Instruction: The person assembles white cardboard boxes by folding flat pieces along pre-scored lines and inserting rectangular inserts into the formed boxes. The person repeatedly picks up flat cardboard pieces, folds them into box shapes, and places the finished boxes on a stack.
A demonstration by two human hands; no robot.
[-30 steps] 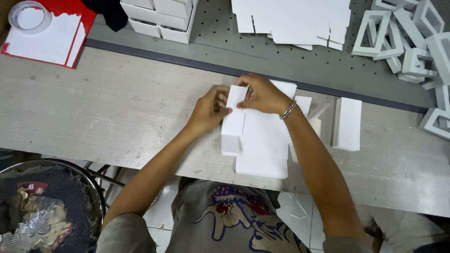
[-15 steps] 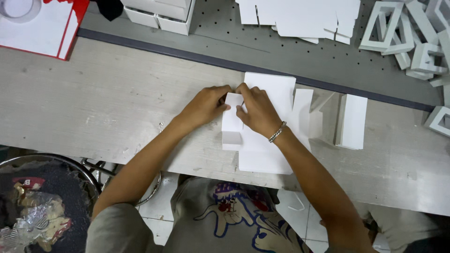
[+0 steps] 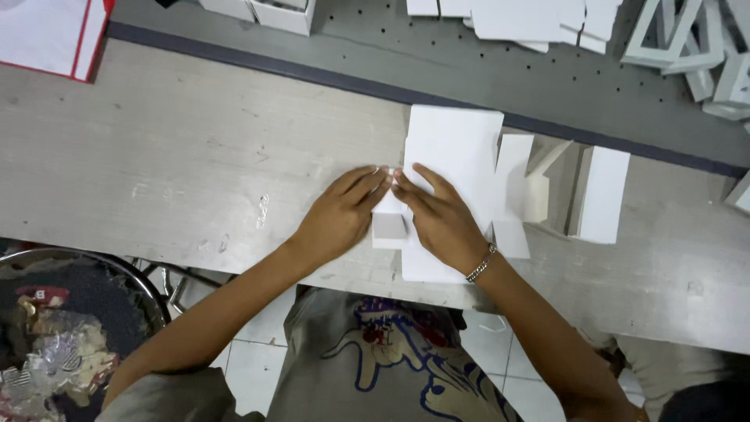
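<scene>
**Folding of a white card blank: side flap under both hands**

Hands meet at the left edge of a flat white card blank (image 3: pixel 457 168) that lies on the pale wooden workbench (image 3: pixel 172 164). The step in hand looks like the creasing of a narrow side flap (image 3: pixel 388 227): that flap sits directly beneath the two palms, at the blank's near left edge, and seems to be turned over or pressed flat. The next move, as I judge it, calls for firm, even pressure along the fold line so the crease runs straight, with the sheet kept from sliding on the bench.

The left hand (image 3: pixel 340 215) lies palm down, fingers stretched out and close together, their tips touching the upper part of the flap; it grips nothing, it only presses. The right hand (image 3: pixel 437 215), with a bracelet (image 3: pixel 482 264) at the wrist, is likewise flat and extended, fingers slightly spread, resting on the main sheet just beside the left fingertips. The two sets of fingertips nearly touch.

To the right of the right hand stand a few more white pieces: a partly folded card (image 3: pixel 516 187) touching the blank, and an upright white panel (image 3: pixel 601 195) a little farther off. Beyond the fingertips, across the dark strip at the bench's far edge, white frames (image 3: pixel 672 35) and flat sheets (image 3: pixel 523 19) lie on a grey perforated surface (image 3: pixel 375 47).
</scene>
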